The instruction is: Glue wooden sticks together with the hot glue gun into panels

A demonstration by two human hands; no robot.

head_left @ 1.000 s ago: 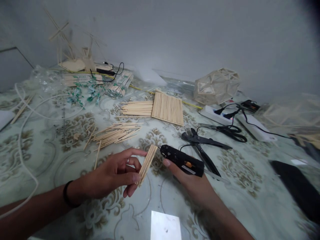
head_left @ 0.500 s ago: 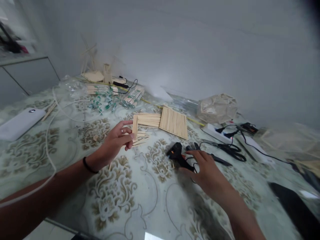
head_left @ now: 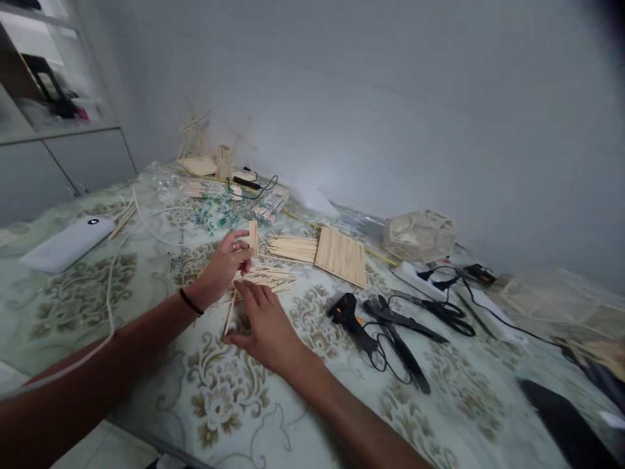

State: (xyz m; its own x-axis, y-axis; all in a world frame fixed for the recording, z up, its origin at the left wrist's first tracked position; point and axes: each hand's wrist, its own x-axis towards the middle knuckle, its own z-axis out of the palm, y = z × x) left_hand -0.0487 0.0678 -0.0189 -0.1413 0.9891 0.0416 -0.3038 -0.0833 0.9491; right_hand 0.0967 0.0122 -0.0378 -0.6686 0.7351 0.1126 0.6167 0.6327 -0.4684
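Observation:
My left hand (head_left: 225,264) is closed on a small panel of wooden sticks (head_left: 253,238), held upright between thumb and fingers. Just nearer to me, my right hand (head_left: 266,326) reaches over the tabletop with thumb and fingers apart, around a loose wooden stick (head_left: 229,314); whether it touches the stick I cannot tell. A pile of loose sticks (head_left: 273,279) lies beyond the right fingers. Behind it are a row of sticks (head_left: 293,248) and a square stick panel (head_left: 340,256). Right of my hands rest a black glue gun (head_left: 352,320) and black-handled pliers (head_left: 401,345).
Scissors (head_left: 446,314) and a white power strip (head_left: 418,279) with cables lie to the right. Plastic-wrapped stick frames (head_left: 420,236) stand by the wall. Bundled sticks (head_left: 271,205) sit at the back. A white power bank (head_left: 68,244) is at left; its cable crosses over my left forearm.
My right hand has moved left, from beside the glue gun to the loose sticks near my left hand. The left hand still holds the small panel. The view has shifted slightly.

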